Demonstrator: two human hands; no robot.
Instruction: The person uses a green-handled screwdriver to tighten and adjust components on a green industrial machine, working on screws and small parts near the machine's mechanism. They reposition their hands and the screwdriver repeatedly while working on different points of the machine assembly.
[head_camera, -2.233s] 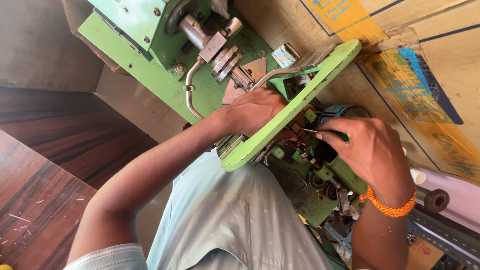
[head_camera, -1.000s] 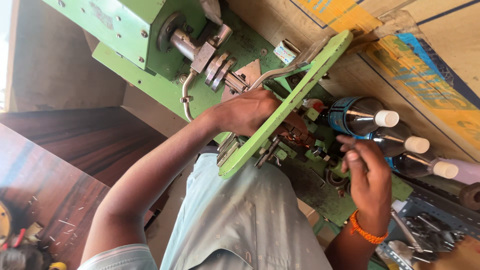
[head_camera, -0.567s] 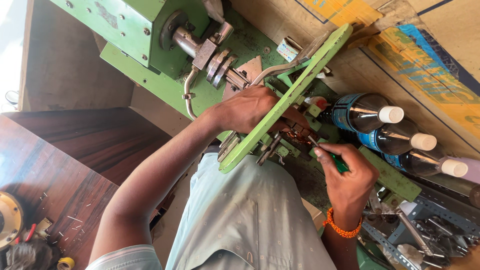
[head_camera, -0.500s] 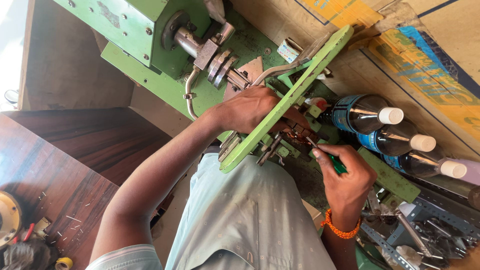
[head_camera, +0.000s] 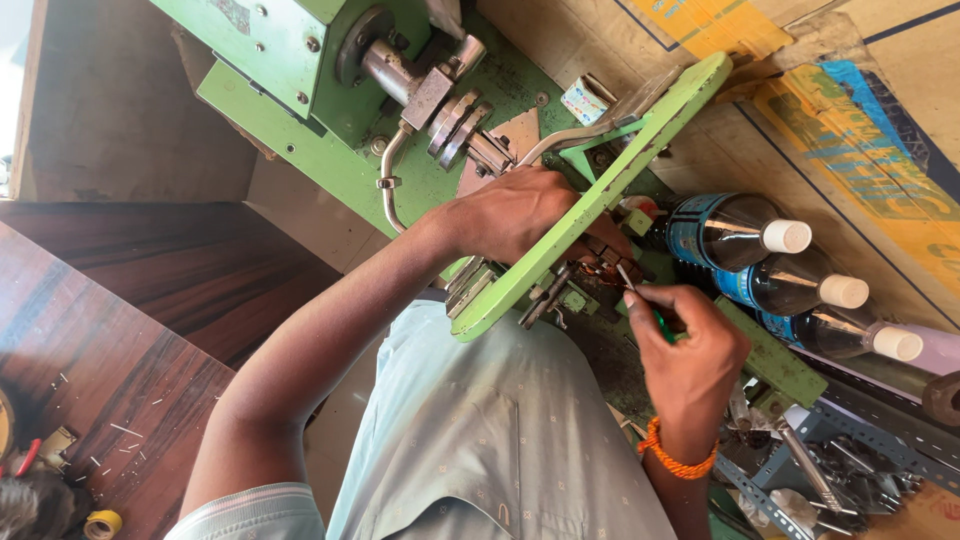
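My left hand (head_camera: 515, 212) reaches over a green metal machine (head_camera: 300, 60), and its fingers curl behind a light green bar (head_camera: 600, 190) onto a small coppery part (head_camera: 603, 266). My right hand (head_camera: 690, 350), with an orange thread band at the wrist, pinches a thin green-handled tool (head_camera: 650, 312). The tool's metal tip touches the coppery part just below the bar. Most of the part is hidden by the bar and my fingers.
Three dark bottles with white caps (head_camera: 740, 232) lie to the right of the machine. Printed cardboard (head_camera: 850, 130) stands behind them. Loose metal pieces and a slotted angle bar (head_camera: 800, 470) sit at lower right. A dark wooden surface (head_camera: 120, 340) with small scraps is at left.
My right hand came back from the bottles' side to the part with the green-handled tool. Since then its tip has stayed at the part. My left hand has kept its place.
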